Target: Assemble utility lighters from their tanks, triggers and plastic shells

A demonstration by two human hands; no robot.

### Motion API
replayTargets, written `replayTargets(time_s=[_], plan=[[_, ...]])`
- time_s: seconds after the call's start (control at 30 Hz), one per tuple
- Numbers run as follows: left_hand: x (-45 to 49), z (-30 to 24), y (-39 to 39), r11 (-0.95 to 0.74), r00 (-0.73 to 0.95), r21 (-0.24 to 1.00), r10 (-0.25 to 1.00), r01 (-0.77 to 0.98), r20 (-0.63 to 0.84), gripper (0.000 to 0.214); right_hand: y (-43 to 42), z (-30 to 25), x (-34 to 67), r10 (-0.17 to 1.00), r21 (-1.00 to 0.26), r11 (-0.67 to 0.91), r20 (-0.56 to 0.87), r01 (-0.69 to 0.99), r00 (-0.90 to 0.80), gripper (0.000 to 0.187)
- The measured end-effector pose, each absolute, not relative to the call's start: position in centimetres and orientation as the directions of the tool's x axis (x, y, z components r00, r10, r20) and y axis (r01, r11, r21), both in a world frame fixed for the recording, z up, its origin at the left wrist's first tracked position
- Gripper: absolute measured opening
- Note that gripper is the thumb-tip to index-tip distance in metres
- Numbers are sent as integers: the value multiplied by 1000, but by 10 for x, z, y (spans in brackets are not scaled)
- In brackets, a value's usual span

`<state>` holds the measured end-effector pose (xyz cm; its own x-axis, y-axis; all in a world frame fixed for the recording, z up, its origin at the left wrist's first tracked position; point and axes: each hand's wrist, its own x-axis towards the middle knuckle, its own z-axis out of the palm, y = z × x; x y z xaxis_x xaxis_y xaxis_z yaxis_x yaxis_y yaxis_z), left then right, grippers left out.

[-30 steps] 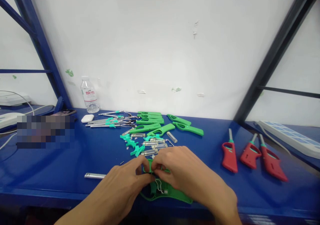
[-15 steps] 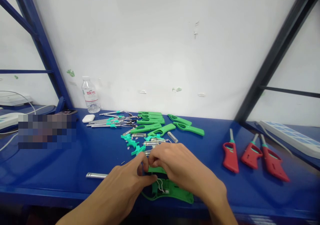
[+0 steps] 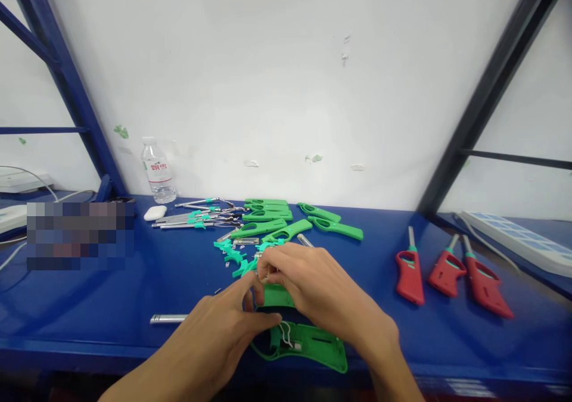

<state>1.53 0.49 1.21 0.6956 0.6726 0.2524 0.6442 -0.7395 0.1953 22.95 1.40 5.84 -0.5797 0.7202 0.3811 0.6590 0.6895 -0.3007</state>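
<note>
My left hand is closed at the near side of the table, its thumb resting over a green lighter half-shell. Inside that shell are white wires and a small pale part. A metal tube juts out to the left from beneath this hand. My right hand is bent into a pinch beside the left index finger; what its fingertips hold is hidden. Under the right hand lies a second green shell piece, partly covered.
Behind my hands lie teal plastic parts, clear fuel tanks and several green shells. Metal rods with wires and a water bottle are at back left. Red lighters lie right. A wall backs the blue table.
My right hand has shifted slightly away from me, and more of the second green shell piece shows beneath it. The left hand stays nearly in place. The view has shifted a little.
</note>
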Motion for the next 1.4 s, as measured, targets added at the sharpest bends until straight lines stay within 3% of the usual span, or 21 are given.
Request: replayTargets(time_s=[0.13, 0.33, 0.53, 0.73, 0.93, 1.4], plan=[[14, 10, 7, -732, 706, 213, 681, 648, 193, 44, 13, 60, 231, 725, -349, 688, 374, 636, -579, 14], [14, 11, 8, -749, 719, 189, 662, 634, 211, 40, 9, 63, 235, 733, -393, 680, 350, 619, -583, 16], [0, 20, 9, -731, 698, 289, 680, 618, 226, 33, 4, 65, 240, 752, -390, 659, 331, 643, -570, 14], [-22, 32, 18, -654, 631, 256, 756, 712, 173, 28, 0, 65, 243, 757, -395, 651, 290, 648, -585, 13], [-25, 33, 22, -662, 677, 337, 730, 670, 88, 30, -3, 65, 241, 759, -404, 647, 262, 646, -596, 16], [-23, 31, 17, -640, 653, 384, 749, 666, 113, 26, -1, 64, 241, 774, -407, 628, 245, 663, -584, 14]])
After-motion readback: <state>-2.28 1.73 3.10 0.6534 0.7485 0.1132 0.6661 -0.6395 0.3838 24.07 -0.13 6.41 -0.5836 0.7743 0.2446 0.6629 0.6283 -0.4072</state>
